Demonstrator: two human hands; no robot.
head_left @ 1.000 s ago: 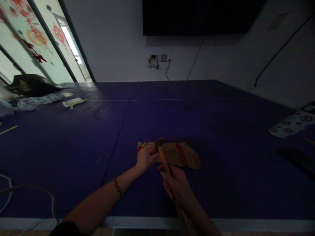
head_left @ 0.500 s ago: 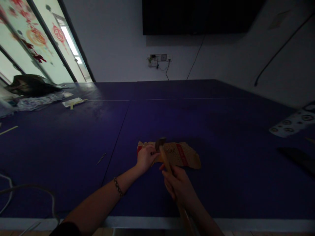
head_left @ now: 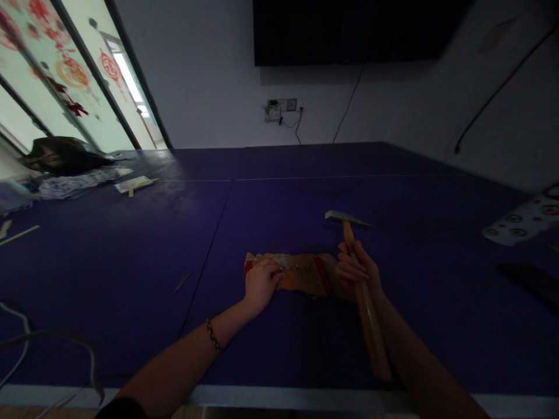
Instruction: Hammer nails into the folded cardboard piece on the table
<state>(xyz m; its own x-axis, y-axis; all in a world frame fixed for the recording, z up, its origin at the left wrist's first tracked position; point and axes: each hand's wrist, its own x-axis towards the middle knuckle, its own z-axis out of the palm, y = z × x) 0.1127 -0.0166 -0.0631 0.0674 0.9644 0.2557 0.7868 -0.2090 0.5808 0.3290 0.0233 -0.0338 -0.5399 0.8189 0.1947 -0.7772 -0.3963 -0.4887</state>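
Observation:
A torn piece of brown cardboard (head_left: pixel 301 279) with red bands and small dark marks lies flat on the dark blue table (head_left: pixel 279 215). My left hand (head_left: pixel 262 284) rests on its left part, thumb and fingers pressed together; whatever they may hold is too small to tell. My right hand (head_left: pixel 360 272) is wrapped round the wooden handle of a hammer (head_left: pixel 371 326). The metal head points away from me, above and to the right of the cardboard. Part of the cardboard's right end is hidden behind my right hand.
Thin metal rods (head_left: pixel 182 281) lie left of the table seam. Looped cables (head_left: pixel 65 334) are at the near left. A dark bag (head_left: pixel 65 154) and a white packet (head_left: pixel 134 184) sit at the far left. A patterned white object (head_left: pixel 519 224) and a dark flat object (head_left: pixel 530 285) are at the right.
My right hand has moved right and slightly up with the hammer, whose head has left the spot beside my left fingers. My left hand has stayed on the cardboard. The view has shifted slightly.

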